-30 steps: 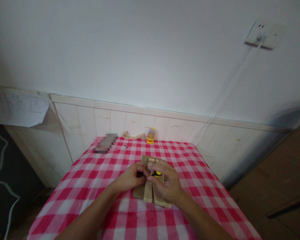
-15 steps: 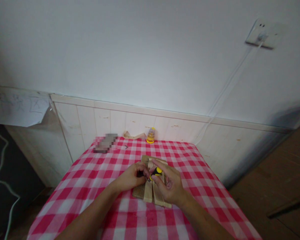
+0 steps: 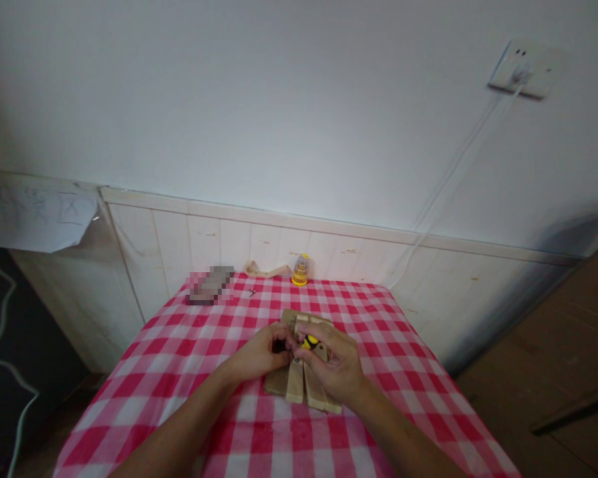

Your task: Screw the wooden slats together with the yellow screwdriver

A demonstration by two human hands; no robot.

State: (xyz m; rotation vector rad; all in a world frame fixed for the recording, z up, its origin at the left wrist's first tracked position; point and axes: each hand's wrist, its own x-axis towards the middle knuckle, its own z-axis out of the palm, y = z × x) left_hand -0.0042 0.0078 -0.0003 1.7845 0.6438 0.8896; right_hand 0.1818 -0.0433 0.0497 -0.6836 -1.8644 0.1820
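Observation:
My right hand [image 3: 336, 362] is closed around a small yellow-and-black screwdriver [image 3: 310, 342], whose handle shows between thumb and fingers. The tip is hidden. My left hand [image 3: 266, 352] meets it from the left, fingertips pinched together beside the tool; what they hold, if anything, is too small to make out. Beneath both hands lie pale wooden strips [image 3: 295, 385], side by side on a brown board [image 3: 276, 382]. A small dark spot, perhaps a screw, shows on the left strip near the fingertips.
At the back of the red-and-white checked tablecloth [image 3: 259, 438] stands a yellow-based clear container [image 3: 300, 271]. Left of it are a pale curved strip [image 3: 266, 271], a tiny metal piece [image 3: 252, 292] and a pixelated object [image 3: 210, 285]. A panelled wall [image 3: 234, 242] borders the table.
My right hand has turned the screwdriver, its fingers curling closer over the handle so that less yellow shows. The left hand has hardly moved, and the wooden strips stay in place.

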